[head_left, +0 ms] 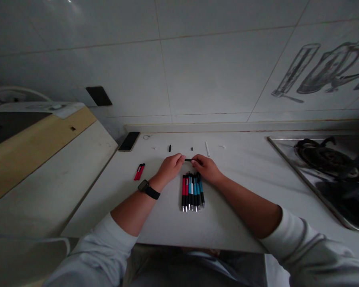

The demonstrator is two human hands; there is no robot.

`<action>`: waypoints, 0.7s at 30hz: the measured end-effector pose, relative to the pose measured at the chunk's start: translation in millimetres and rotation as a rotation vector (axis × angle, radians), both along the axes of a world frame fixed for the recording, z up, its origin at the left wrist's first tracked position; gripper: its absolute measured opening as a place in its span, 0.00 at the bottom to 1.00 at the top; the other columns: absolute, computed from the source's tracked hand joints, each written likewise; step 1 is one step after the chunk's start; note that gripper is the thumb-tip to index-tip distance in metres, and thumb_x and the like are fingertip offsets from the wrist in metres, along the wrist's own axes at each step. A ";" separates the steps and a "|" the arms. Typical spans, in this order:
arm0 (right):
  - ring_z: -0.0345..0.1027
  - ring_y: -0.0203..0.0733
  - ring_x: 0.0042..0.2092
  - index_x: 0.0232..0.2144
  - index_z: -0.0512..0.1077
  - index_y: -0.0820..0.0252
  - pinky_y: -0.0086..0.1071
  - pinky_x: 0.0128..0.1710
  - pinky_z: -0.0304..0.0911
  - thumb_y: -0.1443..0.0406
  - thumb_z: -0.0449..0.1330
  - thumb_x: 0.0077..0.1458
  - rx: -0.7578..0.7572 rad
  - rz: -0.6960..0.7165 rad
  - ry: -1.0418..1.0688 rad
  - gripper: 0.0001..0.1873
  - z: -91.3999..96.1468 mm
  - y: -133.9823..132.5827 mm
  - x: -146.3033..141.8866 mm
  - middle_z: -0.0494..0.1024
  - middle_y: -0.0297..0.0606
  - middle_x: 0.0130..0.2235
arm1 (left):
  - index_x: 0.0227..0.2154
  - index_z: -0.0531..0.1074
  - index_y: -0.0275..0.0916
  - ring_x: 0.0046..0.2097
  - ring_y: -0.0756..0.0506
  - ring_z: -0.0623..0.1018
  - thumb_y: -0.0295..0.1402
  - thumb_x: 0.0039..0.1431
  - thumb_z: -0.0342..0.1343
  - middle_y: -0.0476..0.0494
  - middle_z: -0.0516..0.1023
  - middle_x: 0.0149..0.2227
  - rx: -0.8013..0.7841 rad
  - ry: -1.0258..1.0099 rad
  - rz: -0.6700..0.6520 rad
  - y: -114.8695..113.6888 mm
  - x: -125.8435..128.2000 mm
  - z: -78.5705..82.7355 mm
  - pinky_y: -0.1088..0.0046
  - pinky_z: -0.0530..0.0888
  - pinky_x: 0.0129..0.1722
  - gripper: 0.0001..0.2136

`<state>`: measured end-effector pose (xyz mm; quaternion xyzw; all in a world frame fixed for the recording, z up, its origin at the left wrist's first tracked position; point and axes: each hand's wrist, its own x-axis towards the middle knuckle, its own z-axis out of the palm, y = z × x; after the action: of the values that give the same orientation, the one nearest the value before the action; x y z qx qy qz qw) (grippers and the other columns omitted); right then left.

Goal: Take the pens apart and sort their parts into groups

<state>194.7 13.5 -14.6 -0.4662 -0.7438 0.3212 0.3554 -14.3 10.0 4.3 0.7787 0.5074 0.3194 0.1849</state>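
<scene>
Between the fingertips of both hands is a slim black pen part [188, 160], held level above the counter. My left hand [172, 165] pinches its left end, and my right hand [207, 167] is closed around its right end, so much of it is hidden. Just below the hands lies a row of several click pens [193, 195], red, blue and white with black grips, tips toward me. To the left rest two red pen barrels [139, 172]. Beyond the hands are a small black piece [170, 148], tiny dark pieces [192, 149] and a thin white tube [207, 148].
A phone [129, 141] lies at the back left, beside a thin loop [146, 136]. Small white bits [222, 146] sit at the back. A gas stove [323, 167] borders the right. A light cabinet panel [54, 167] rises at left, and a tiled wall [203, 75] stands behind.
</scene>
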 end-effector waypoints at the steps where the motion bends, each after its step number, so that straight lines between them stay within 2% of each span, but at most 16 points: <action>1: 0.67 0.38 0.31 0.41 0.72 0.57 0.32 0.34 0.60 0.56 0.58 0.60 0.003 -0.002 0.013 0.12 0.1 -0.3 -0.1 0.77 0.34 0.33 | 0.27 0.64 0.40 0.28 0.49 0.65 0.42 0.72 0.44 0.51 0.67 0.24 -0.002 0.004 0.002 0.1 -0.1 -0.2 0.71 0.59 0.31 0.18; 3: 0.67 0.37 0.31 0.45 0.71 0.57 0.31 0.34 0.61 0.56 0.59 0.59 -0.001 -0.001 0.038 0.15 1.0 -1.1 -0.4 0.77 0.33 0.34 | 0.28 0.65 0.40 0.29 0.49 0.66 0.42 0.72 0.44 0.51 0.68 0.25 -0.006 0.004 0.003 0.2 -0.5 -0.8 0.71 0.59 0.31 0.17; 7: 0.66 0.38 0.31 0.37 0.72 0.57 0.32 0.35 0.60 0.56 0.52 0.65 -0.001 0.004 0.002 0.13 3.1 -2.0 -0.9 0.76 0.33 0.30 | 0.28 0.65 0.40 0.29 0.49 0.67 0.43 0.72 0.44 0.51 0.68 0.25 0.000 0.004 -0.013 -0.4 -0.3 -2.5 0.71 0.60 0.31 0.18; 10: 0.66 0.38 0.32 0.39 0.72 0.56 0.32 0.35 0.60 0.59 0.57 0.60 0.028 -0.029 0.033 0.08 2.1 -1.5 -0.8 0.75 0.33 0.31 | 0.27 0.65 0.40 0.28 0.48 0.67 0.43 0.72 0.43 0.50 0.68 0.25 -0.004 0.023 -0.001 -0.7 0.7 -2.6 0.71 0.60 0.31 0.18; 13: 0.67 0.39 0.34 0.40 0.71 0.56 0.33 0.36 0.62 0.60 0.58 0.58 0.033 -0.048 0.086 0.09 -0.6 -0.7 -0.6 0.76 0.34 0.34 | 0.27 0.66 0.41 0.28 0.48 0.69 0.43 0.73 0.43 0.49 0.70 0.25 0.009 0.041 0.067 2.2 -4.2 1.7 0.71 0.61 0.31 0.19; 16: 0.67 0.39 0.34 0.40 0.72 0.56 0.33 0.36 0.62 0.59 0.59 0.58 0.013 -0.059 0.086 0.10 -2.2 -0.3 -0.4 0.77 0.35 0.35 | 0.30 0.69 0.40 0.30 0.46 0.72 0.42 0.72 0.45 0.47 0.75 0.27 0.076 0.052 0.191 10.8 -24.6 12.6 0.70 0.64 0.33 0.16; 19: 0.65 0.38 0.33 0.40 0.72 0.56 0.32 0.35 0.61 0.59 0.59 0.57 0.001 -0.063 0.071 0.10 -1.8 -0.4 -0.5 0.76 0.34 0.33 | 0.37 0.73 0.40 0.37 0.45 0.77 0.38 0.69 0.53 0.43 0.80 0.35 0.163 0.061 0.360 23.5 -60.6 25.2 0.69 0.68 0.38 0.09; 21: 0.65 0.38 0.32 0.40 0.72 0.56 0.32 0.35 0.60 0.59 0.59 0.57 0.005 -0.059 0.060 0.10 -1.3 -0.4 -0.5 0.75 0.34 0.32 | 0.39 0.75 0.39 0.39 0.44 0.79 0.34 0.65 0.57 0.41 0.82 0.39 0.167 0.090 0.464 31.5 -86.8 30.3 0.68 0.71 0.41 0.06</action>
<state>194.2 13.1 -15.9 -0.4772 -0.7196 0.3226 0.3878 -101.1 41.5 34.7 0.6675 0.6520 0.3591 0.0187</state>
